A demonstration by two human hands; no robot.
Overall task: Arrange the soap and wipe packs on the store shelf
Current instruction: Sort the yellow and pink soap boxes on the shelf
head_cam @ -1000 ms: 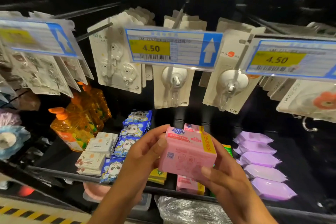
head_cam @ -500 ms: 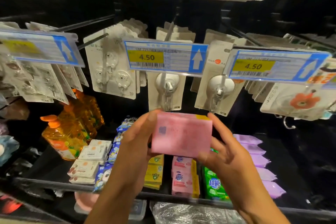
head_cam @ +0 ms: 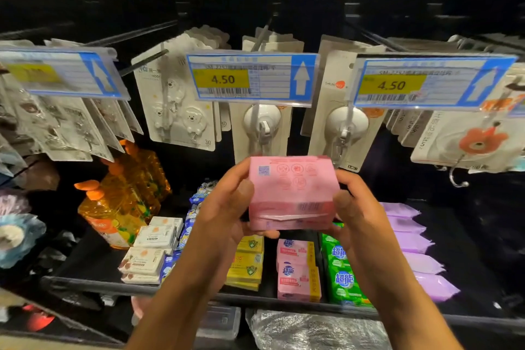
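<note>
A black metal store shelf (head_cam: 85,283) is running across the view below the pale pink soap pack (head_cam: 292,193), which is serving here as the reference for everything else. Above and behind that pack, white cardboard cards carrying plastic wall hooks (head_cam: 181,111) are hanging on pegs, and a blue-framed price label reading 4.50 (head_cam: 251,80) is sitting directly above it. Well to its left, clear bottles of orange liquid with orange pump tops (head_cam: 125,202) are standing at the back of the shelf. To its right and lower, a row of soft lilac wipe packs (head_cam: 420,261) is lying front to back. Below it and slightly right, green wrapped soap packs (head_cam: 342,278) are lying in a column.

The left hand (head_cam: 224,207) is gripping the pack's left end, thumb on the near face and fingers curling underneath. The right hand (head_cam: 355,207) is gripping the right end in the same way. Both hands are holding the pack up off the shelf, its barcode side facing the camera.

Straight below it, matching pink soap packs with a yellow edge (head_cam: 297,273) are lying just beside the green ones. Below and slightly left, flat yellow packs (head_cam: 247,264) are stacking up. Farther left, small white boxed packs (head_cam: 150,247) are sitting in a column.
</note>
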